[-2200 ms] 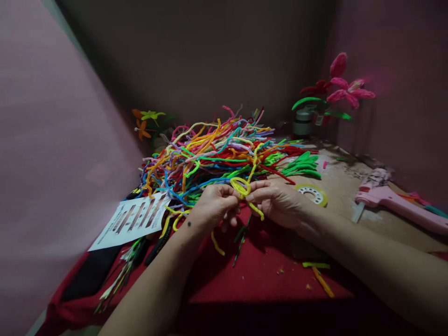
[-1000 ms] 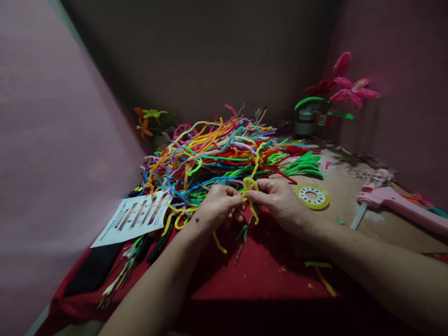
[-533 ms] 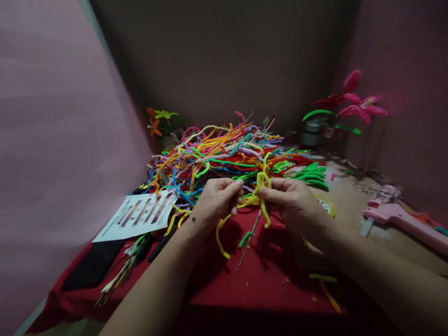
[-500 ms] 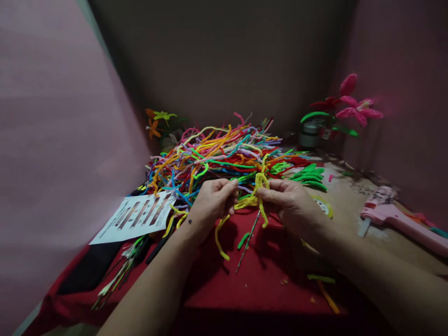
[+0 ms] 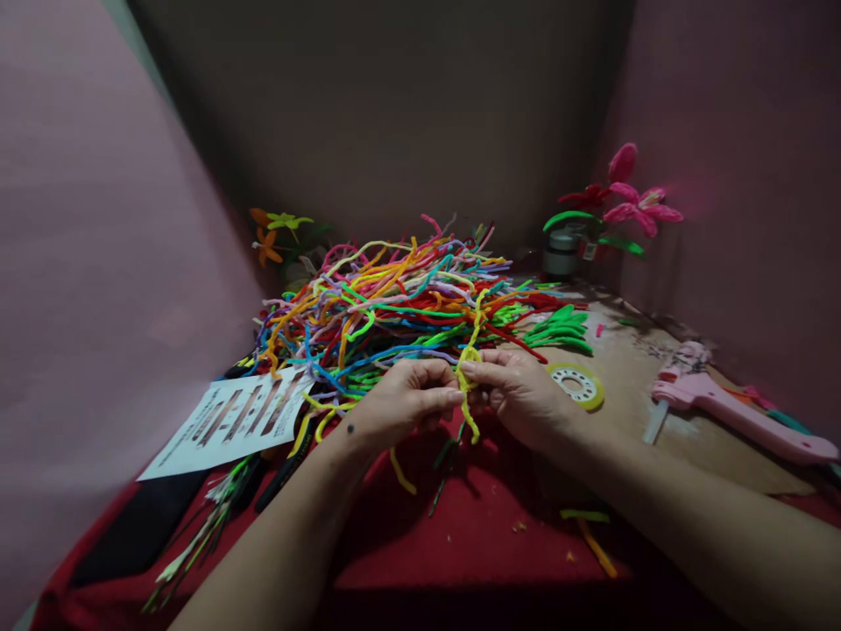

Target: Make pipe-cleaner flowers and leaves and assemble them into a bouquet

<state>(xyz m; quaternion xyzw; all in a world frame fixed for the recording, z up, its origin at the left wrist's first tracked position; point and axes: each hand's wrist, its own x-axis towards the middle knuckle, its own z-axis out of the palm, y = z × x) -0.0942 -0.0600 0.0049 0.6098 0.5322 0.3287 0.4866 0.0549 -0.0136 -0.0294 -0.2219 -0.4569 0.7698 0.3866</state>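
Between my hands stands a yellow pipe cleaner [image 5: 469,377], bent into a small loop with one end pointing up and another hanging down. My right hand [image 5: 526,386] pinches it at the loop, thumb against fingers. From the other side my left hand [image 5: 417,394] is closed at the same piece, thumb and index finger pressed together on its edge; its fingertips are partly hidden. Below them, a short yellow pipe cleaner [image 5: 402,471] and a thin dark twisted stem [image 5: 437,496] lie on the red cloth [image 5: 486,548].
Behind my hands rises a heap of coloured pipe cleaners [image 5: 387,289], with green leaf shapes [image 5: 558,330] beside it. Rightward lie a yellow-rimmed spool [image 5: 578,386] and a pink glue gun [image 5: 729,407]. A printed sheet [image 5: 227,421] lies left; pink flowers [image 5: 637,206] stand at back right.
My left hand has moved right, up to the yellow pipe cleaner in my right hand. The loop looks smaller and sits lower. The whole view has shifted, showing more of the right side.
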